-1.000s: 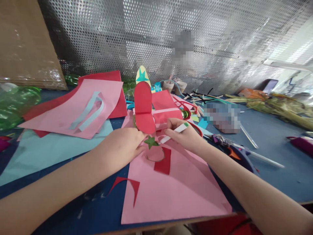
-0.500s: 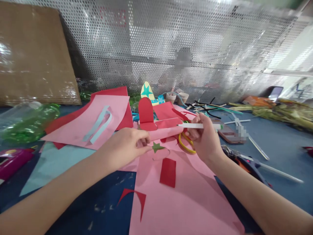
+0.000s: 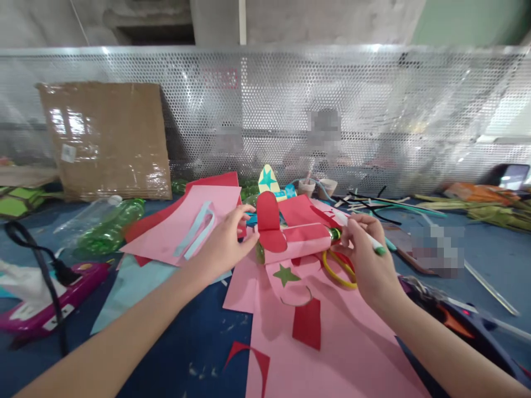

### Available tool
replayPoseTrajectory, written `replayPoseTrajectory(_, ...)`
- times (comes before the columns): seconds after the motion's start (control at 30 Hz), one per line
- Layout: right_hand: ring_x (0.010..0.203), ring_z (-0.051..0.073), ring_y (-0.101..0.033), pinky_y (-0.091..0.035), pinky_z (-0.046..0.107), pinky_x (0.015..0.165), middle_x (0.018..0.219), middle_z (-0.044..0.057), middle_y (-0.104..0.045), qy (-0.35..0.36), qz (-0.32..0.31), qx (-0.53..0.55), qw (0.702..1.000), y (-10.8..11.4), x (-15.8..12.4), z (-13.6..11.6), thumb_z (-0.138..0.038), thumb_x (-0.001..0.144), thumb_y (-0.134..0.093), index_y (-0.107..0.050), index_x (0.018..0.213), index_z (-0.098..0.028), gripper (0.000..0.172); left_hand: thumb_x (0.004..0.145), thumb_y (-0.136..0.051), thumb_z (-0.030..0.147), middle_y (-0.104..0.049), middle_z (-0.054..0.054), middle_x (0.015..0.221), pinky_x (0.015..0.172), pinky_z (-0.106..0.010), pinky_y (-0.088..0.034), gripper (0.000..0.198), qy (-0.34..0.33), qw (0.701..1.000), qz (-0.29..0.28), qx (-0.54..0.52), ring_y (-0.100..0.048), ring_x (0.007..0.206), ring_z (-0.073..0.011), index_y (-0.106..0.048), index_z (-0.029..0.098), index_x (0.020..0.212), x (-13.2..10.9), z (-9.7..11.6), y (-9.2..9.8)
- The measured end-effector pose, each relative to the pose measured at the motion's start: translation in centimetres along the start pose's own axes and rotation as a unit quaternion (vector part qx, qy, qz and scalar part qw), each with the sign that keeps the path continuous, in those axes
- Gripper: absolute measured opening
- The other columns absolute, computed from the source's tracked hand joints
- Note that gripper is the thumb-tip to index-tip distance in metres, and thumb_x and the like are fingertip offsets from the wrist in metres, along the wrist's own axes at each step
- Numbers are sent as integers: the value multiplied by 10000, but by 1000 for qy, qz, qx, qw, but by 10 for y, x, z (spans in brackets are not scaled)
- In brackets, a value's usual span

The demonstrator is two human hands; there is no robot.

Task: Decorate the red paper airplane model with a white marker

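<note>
My right hand (image 3: 369, 257) is closed around a white marker (image 3: 376, 243) with a green end. My left hand (image 3: 226, 240) is open, thumb and fingers apart, beside the left end of a green bottle wrapped in pink and red paper (image 3: 305, 240). Whether its fingertips touch the bottle I cannot tell. A red rounded paper piece (image 3: 269, 213) stands up at that end. Below the bottle, a green paper star (image 3: 286, 275) lies on a pink sheet (image 3: 332, 354). Yellow scissor handles (image 3: 340, 271) show partly under my right hand.
Red scraps (image 3: 307, 324) lie on the pink sheet and table. Pink, red and light blue sheets (image 3: 124, 287) are at left, near green bottles (image 3: 112, 226) and a purple power strip (image 3: 53, 304). A glue gun (image 3: 464, 320) lies at right. A perforated metal panel (image 3: 282, 110) stands behind.
My view has tilted up. My left hand has moved from beside the star to the bottle's left end, its fingers spreading. My right hand has turned the marker, its green end now toward me.
</note>
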State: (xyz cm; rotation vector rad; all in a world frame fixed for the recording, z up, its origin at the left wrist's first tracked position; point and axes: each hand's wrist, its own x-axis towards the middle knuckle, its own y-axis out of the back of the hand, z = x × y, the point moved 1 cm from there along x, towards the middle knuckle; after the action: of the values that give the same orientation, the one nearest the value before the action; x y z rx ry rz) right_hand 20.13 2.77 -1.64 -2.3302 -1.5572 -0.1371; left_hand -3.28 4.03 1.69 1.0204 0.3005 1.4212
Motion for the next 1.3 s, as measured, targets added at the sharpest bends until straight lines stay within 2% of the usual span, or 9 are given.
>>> replayPoseTrajectory(0.13,501,92,-427,-465,193,447,629,-73,-445,2,-17,-10,1000,-3,-3,-1,-413,771,-603,-470,847,-261,216,807,-583,362,-520,-153,1290,1003,-424,-445,562,36,994,-78,-70,-506,1232,-230,-347,207,1293,-1,-8,-9)
replayPoseTrajectory(0.23,535,89,-445,-490,200,502,660,-67,-450,6,-36,-17,999,-4,-5,-1,-387,755,-631,-479,815,-252,213,773,-627,343,-479,-139,1355,1043,-437,-407,605,31,988,-118,-91,-457,1289,-243,-326,240,1287,-3,-9,-12)
replayPoseTrajectory(0.37,530,87,-409,-513,237,648,592,-67,-406,26,-108,-38,993,-3,-7,1,-442,802,-602,-459,681,-222,289,776,-623,308,-505,-81,1329,1053,-397,-400,464,-32,988,-132,-69,-487,1258,-216,-417,253,1187,-8,-1,-14)
replayPoseTrajectory(0.5,506,109,-390,-493,260,653,523,-65,-361,20,-149,-25,988,-3,-9,2,-489,858,-525,-437,653,-228,343,840,-559,406,-560,-71,1252,998,-395,-441,352,-75,986,-146,-30,-552,1152,-218,-507,247,1150,-13,10,-10)
replayPoseTrajectory(0.7,509,115,-362,-485,264,609,543,-49,-395,16,-93,7,995,-2,-5,-2,-505,844,-518,-469,657,-229,337,888,-486,389,-536,-29,1306,1067,-420,-361,347,-90,988,-126,-15,-466,1246,-232,-489,287,1219,-12,9,-9)
replayPoseTrajectory(0.87,521,111,-338,-458,221,551,559,-56,-385,21,-33,30,999,2,0,-2,-481,844,-523,-463,686,-227,305,800,-601,284,-405,-12,1423,1066,-432,-373,592,-78,990,-117,-23,-430,1283,-249,-343,359,1327,-15,-1,-15)
replayPoseTrajectory(1.03,522,110,-331,-472,235,585,557,-65,-387,13,-35,42,998,2,3,1,-458,839,-544,-466,729,-235,261,739,-672,241,-277,-19,1509,1087,-489,-334,832,-55,988,-127,-64,-340,1355,-284,-204,417,1404,-17,1,-16)
replayPoseTrajectory(1.13,507,112,-327,-462,250,583,530,-66,-375,8,-58,45,997,2,2,2,-472,857,-499,-459,713,-231,283,742,-689,255,-377,-62,1451,1062,-480,-368,924,-66,980,-144,-120,-410,1308,-275,-107,395,1445,-15,5,-15)
replayPoseTrajectory(1.3,513,105,-379,-388,238,548,547,-62,-416,14,-162,12,987,-4,-11,-2,-338,814,-540,-436,681,-222,205,848,-573,291,-599,-52,1111,1015,-449,-416,869,-56,963,-114,-240,-594,1064,-192,41,312,1461,-8,0,-17)
